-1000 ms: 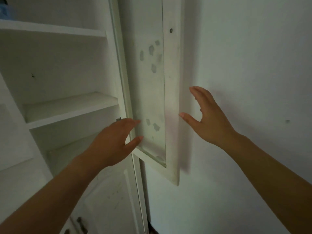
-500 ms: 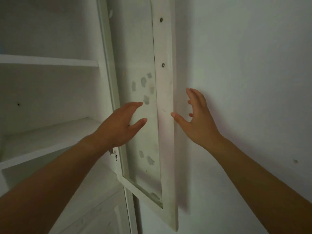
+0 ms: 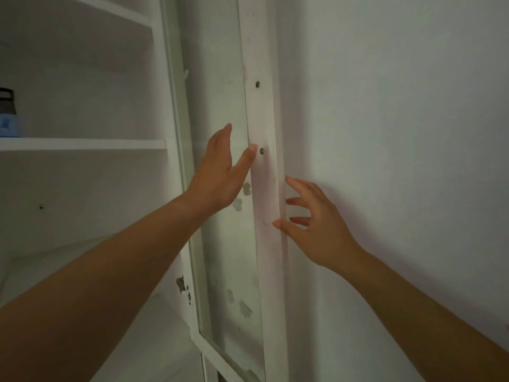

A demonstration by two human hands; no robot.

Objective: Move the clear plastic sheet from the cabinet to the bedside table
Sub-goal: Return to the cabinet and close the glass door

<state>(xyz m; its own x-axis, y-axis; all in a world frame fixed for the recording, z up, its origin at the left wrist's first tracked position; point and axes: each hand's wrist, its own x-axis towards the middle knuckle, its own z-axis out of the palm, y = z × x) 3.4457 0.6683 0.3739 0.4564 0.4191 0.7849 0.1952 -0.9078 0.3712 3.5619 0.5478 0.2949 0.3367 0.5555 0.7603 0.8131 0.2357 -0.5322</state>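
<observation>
Stretching flat over the clear plastic sheet [image 3: 224, 92] in the cabinet door [image 3: 261, 51], the left hand [image 3: 220, 175] holds nothing; the right hand [image 3: 316, 230] spreads empty beside the wall [image 3: 399, 133].

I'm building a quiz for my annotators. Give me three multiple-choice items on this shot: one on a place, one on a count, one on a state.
1. Where does the bottle stand?
A) on a cabinet shelf, at the left edge of the view
B) on the floor
C) on top of the door

2. How many dark screw heads show on the door frame?
A) none
B) two
C) five

3. How is the left hand?
A) clenched in a fist
B) gripping the bottle
C) open, fingers straight

Answers:
1 A: the bottle sits on the shelf board.
2 B: one is higher up and the lower one is by the thumb.
3 C: its fingers stretch out before the clear panel and hold nothing.
</observation>
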